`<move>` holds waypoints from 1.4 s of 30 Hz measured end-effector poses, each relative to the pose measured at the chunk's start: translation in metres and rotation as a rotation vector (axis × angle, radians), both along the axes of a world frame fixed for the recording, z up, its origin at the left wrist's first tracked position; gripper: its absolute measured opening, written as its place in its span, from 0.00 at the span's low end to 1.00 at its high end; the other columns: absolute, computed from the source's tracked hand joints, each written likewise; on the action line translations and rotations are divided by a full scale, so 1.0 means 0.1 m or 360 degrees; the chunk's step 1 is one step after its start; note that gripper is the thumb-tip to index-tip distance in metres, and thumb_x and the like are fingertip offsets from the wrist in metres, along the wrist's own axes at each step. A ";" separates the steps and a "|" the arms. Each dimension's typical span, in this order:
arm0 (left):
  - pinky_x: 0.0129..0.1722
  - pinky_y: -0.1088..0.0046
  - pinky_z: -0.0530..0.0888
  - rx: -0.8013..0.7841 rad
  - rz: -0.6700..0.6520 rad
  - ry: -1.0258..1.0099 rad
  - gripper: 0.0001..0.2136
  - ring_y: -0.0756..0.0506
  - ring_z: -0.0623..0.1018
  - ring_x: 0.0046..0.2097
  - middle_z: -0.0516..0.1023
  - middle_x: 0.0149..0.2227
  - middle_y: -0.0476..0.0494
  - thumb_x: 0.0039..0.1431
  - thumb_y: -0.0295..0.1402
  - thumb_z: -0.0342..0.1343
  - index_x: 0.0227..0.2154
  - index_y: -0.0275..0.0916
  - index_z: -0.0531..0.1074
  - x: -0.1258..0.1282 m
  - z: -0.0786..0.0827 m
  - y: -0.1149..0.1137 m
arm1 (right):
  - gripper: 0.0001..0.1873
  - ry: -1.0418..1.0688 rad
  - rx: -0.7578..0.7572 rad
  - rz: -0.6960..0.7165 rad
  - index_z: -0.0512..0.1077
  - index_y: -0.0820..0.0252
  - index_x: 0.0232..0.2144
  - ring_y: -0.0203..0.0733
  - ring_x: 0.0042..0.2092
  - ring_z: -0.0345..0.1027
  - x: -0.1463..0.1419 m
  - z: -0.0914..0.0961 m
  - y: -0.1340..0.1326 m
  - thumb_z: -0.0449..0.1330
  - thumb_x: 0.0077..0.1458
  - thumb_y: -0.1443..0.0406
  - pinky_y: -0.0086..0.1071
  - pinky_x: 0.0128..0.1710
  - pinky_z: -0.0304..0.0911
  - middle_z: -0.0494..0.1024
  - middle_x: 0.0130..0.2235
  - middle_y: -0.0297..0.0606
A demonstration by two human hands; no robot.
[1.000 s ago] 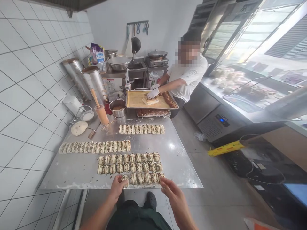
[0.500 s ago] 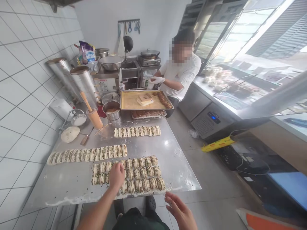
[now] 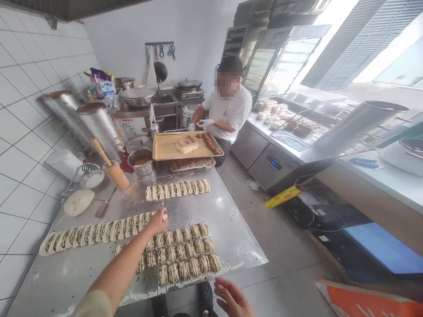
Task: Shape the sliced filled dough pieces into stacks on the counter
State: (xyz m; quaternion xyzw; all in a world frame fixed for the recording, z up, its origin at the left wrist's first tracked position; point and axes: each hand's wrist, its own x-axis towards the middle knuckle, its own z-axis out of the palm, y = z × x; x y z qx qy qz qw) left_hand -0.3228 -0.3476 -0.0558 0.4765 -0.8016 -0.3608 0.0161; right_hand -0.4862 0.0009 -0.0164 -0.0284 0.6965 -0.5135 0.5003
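Across a steel desk (image 3: 238, 246), the left hand (image 3: 157, 222), grip pinched narrow on a small pale dough piece (image 3: 164, 216), sits at the end of a long slanting row of filled rolls (image 3: 95, 231), while the right hand (image 3: 231, 299), grip wide and empty, hangs nearer a block of rolls (image 3: 185, 257).

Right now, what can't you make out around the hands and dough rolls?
In the head view:
Left hand: its fingers hide what, if anything, it holds.
Left forearm: covers part of the filled dough rolls.
Right hand: cut off by the bottom edge.
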 end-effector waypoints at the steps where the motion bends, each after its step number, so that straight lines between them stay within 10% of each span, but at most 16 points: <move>1: 0.50 0.63 0.73 0.0010 0.0016 0.0058 0.15 0.42 0.78 0.48 0.77 0.49 0.40 0.65 0.39 0.57 0.51 0.38 0.70 0.03 0.12 0.08 | 0.34 -0.0010 -0.0064 0.0057 0.84 0.55 0.36 0.53 0.44 0.78 0.06 0.03 -0.10 0.72 0.36 0.37 0.38 0.42 0.75 0.84 0.37 0.43; 8: 0.53 0.68 0.76 0.0086 -0.0046 0.0493 0.15 0.43 0.80 0.52 0.79 0.53 0.44 0.69 0.45 0.53 0.53 0.48 0.71 0.34 1.41 0.99 | 0.36 -0.0303 -0.0571 0.0723 0.76 0.54 0.50 0.46 0.43 0.78 0.35 0.88 -0.80 0.77 0.40 0.47 0.40 0.45 0.73 0.82 0.47 0.41; 14: 0.70 0.57 0.67 -0.0113 -0.0803 0.0601 0.27 0.41 0.63 0.73 0.59 0.74 0.47 0.70 0.29 0.47 0.70 0.56 0.59 0.89 2.35 1.58 | 0.24 -0.0759 -0.0696 0.1353 0.77 0.62 0.45 0.48 0.44 0.81 0.42 1.53 -0.73 0.72 0.52 0.53 0.38 0.45 0.73 0.85 0.44 0.47; 18: 0.69 0.62 0.69 -0.0548 -0.0969 0.0598 0.32 0.43 0.66 0.71 0.62 0.73 0.43 0.69 0.23 0.46 0.73 0.51 0.52 1.16 2.31 1.67 | 0.28 -0.1083 -0.0665 0.1407 0.76 0.63 0.48 0.54 0.47 0.81 0.55 1.59 -0.60 0.73 0.49 0.53 0.44 0.48 0.73 0.85 0.45 0.51; 22: 0.61 0.64 0.75 -0.0613 -0.0655 0.0720 0.23 0.42 0.78 0.60 0.78 0.61 0.41 0.72 0.29 0.47 0.67 0.50 0.65 1.16 2.20 1.81 | 0.21 -0.0659 -0.0911 0.1500 0.80 0.59 0.39 0.54 0.53 0.75 0.69 1.65 -0.58 0.73 0.50 0.51 0.48 0.58 0.68 0.83 0.47 0.46; 28: 0.35 0.68 0.77 0.0562 0.0253 0.0961 0.13 0.43 0.80 0.32 0.81 0.28 0.45 0.64 0.41 0.58 0.30 0.40 0.82 0.84 2.22 2.37 | 0.17 0.0061 -0.1075 0.1162 0.83 0.54 0.28 0.64 0.67 0.62 0.87 1.65 -0.55 0.72 0.51 0.48 0.55 0.67 0.59 0.57 0.74 0.39; 34: 0.42 0.64 0.80 0.1578 0.0889 0.1348 0.17 0.40 0.83 0.40 0.85 0.38 0.43 0.46 0.35 0.67 0.41 0.39 0.83 0.86 2.33 2.61 | 0.17 0.0538 -0.1253 0.1092 0.84 0.48 0.35 0.57 0.75 0.46 0.85 1.51 -0.47 0.58 0.67 0.52 0.55 0.73 0.44 0.54 0.76 0.31; 38: 0.42 0.63 0.80 0.1762 0.1163 0.1558 0.20 0.42 0.82 0.38 0.85 0.39 0.39 0.46 0.43 0.67 0.41 0.37 0.83 0.94 2.37 2.52 | 0.20 0.0529 -0.1353 0.1347 0.82 0.46 0.49 0.56 0.77 0.37 0.65 1.56 -0.39 0.56 0.66 0.48 0.56 0.74 0.40 0.48 0.77 0.29; 42: 0.41 0.65 0.78 0.1398 0.1139 0.1416 0.26 0.40 0.81 0.44 0.84 0.43 0.41 0.50 0.51 0.71 0.47 0.42 0.79 0.95 2.33 2.53 | 0.22 0.0327 -0.1218 0.1517 0.81 0.45 0.53 0.57 0.77 0.38 0.61 1.60 -0.36 0.57 0.65 0.47 0.55 0.74 0.44 0.46 0.77 0.29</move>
